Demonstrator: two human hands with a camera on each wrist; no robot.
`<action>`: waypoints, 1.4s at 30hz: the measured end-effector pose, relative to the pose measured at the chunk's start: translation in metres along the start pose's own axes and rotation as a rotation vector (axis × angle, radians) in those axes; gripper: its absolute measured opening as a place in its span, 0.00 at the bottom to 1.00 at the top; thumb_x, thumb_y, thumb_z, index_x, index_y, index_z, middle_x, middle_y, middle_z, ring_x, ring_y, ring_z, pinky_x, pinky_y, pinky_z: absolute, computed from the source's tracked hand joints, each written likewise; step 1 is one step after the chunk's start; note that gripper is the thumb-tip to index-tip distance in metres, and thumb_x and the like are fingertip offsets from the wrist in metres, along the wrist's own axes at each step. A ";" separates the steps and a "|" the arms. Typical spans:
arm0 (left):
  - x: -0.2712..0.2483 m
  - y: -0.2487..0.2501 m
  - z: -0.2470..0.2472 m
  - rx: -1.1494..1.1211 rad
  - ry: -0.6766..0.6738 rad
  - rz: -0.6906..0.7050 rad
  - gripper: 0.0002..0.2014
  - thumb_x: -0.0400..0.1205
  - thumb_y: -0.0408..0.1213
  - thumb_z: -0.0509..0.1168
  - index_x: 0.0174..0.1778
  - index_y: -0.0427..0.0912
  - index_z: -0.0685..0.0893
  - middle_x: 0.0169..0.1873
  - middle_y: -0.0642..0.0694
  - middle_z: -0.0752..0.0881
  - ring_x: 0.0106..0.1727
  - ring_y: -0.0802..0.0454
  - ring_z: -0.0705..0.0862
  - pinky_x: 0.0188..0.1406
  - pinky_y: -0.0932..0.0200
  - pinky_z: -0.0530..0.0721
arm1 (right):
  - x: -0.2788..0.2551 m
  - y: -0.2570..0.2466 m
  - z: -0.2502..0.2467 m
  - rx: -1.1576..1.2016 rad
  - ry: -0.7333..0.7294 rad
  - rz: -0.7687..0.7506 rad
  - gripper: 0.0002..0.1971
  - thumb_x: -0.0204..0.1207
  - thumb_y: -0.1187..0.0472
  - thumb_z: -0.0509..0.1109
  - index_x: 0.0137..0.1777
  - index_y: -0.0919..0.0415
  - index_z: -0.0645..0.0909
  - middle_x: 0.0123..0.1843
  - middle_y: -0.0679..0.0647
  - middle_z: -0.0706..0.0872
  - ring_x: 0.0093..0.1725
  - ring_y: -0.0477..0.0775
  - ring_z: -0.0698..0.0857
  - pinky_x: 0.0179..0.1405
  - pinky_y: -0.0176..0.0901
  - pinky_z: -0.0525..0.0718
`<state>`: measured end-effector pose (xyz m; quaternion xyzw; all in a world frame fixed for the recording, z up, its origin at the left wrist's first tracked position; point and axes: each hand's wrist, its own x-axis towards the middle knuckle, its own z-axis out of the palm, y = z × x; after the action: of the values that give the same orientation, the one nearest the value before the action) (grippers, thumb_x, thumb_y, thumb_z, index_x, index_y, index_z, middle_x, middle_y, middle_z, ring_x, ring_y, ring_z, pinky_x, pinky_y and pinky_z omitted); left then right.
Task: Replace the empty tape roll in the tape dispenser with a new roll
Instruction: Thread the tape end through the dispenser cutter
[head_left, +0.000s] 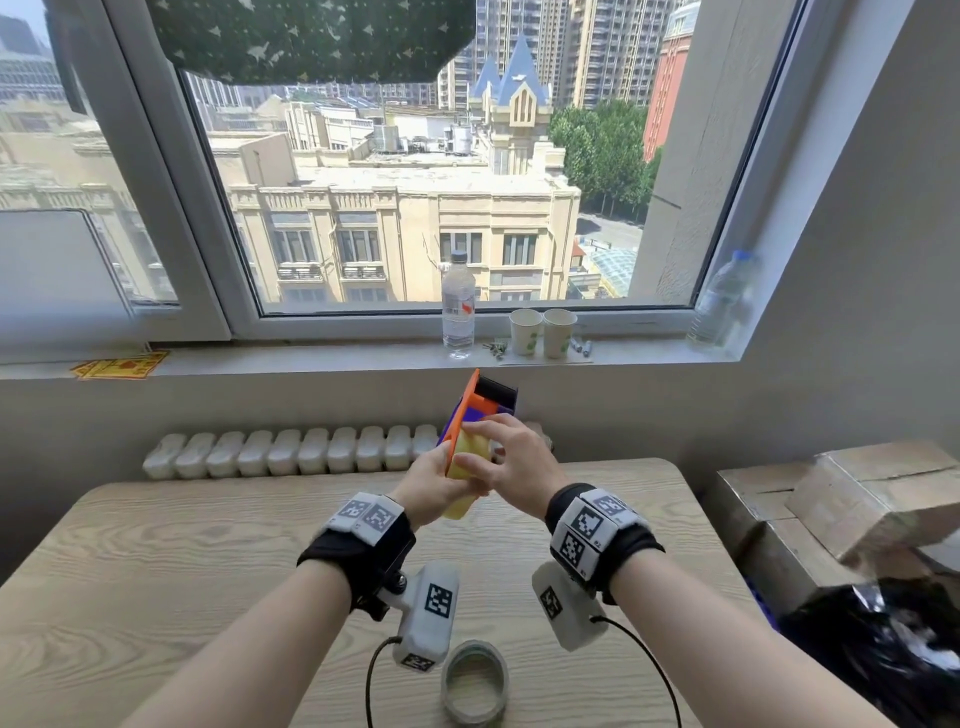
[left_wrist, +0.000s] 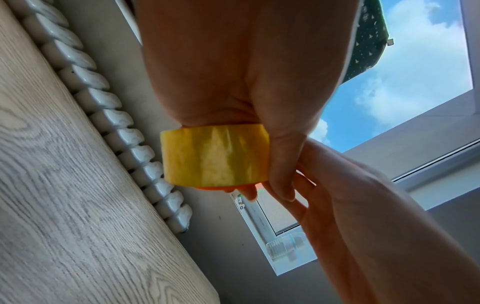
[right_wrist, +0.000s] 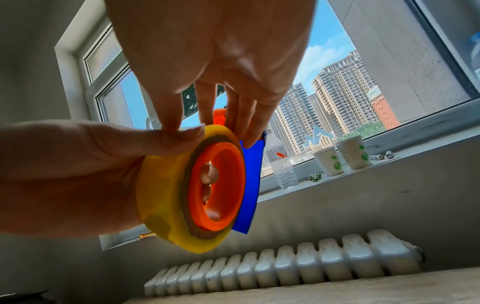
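Note:
A yellow tape roll (head_left: 467, 467) sits on the orange hub (right_wrist: 218, 185) of an orange and purple tape dispenser (head_left: 478, 405), held up above the table. My left hand (head_left: 431, 486) grips the roll from the left, thumb over its rim (right_wrist: 155, 142). My right hand (head_left: 511, 457) reaches in from the right; its straight fingers (right_wrist: 207, 111) touch the roll's upper edge and the blue flap (right_wrist: 250, 185). In the left wrist view the roll (left_wrist: 213, 156) shows under my palm. An empty roll (head_left: 474, 680) lies flat near the table's front edge.
The wooden table (head_left: 156, 571) stands against a white radiator (head_left: 291, 452). On the windowsill are a water bottle (head_left: 458, 306), two paper cups (head_left: 543, 332) and a second bottle (head_left: 724, 301). Cardboard boxes (head_left: 831, 499) and a black bag (head_left: 883, 649) stand at the right.

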<state>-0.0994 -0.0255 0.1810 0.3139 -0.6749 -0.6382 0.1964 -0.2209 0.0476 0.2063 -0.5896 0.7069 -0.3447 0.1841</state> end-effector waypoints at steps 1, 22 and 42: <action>0.000 0.000 0.000 0.000 0.008 -0.006 0.16 0.73 0.26 0.72 0.53 0.45 0.81 0.44 0.42 0.87 0.43 0.49 0.86 0.46 0.53 0.86 | 0.000 0.000 0.001 0.020 0.015 -0.008 0.22 0.74 0.52 0.71 0.68 0.56 0.79 0.69 0.55 0.78 0.64 0.55 0.80 0.66 0.53 0.81; -0.005 0.007 0.004 0.069 0.001 0.003 0.21 0.74 0.28 0.72 0.62 0.41 0.78 0.42 0.50 0.86 0.41 0.56 0.86 0.39 0.66 0.83 | 0.002 -0.002 0.000 0.192 -0.004 0.053 0.15 0.72 0.63 0.74 0.56 0.65 0.78 0.63 0.56 0.75 0.58 0.51 0.76 0.62 0.48 0.81; -0.011 0.004 0.007 0.191 -0.033 -0.009 0.09 0.73 0.40 0.74 0.45 0.48 0.81 0.36 0.46 0.88 0.36 0.53 0.87 0.49 0.51 0.85 | -0.008 -0.002 0.000 -0.456 0.206 -0.208 0.08 0.81 0.63 0.60 0.49 0.66 0.81 0.48 0.60 0.86 0.41 0.68 0.87 0.36 0.50 0.77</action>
<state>-0.0970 -0.0133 0.1856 0.3237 -0.7346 -0.5768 0.1514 -0.2176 0.0547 0.2072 -0.6469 0.7170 -0.2519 -0.0626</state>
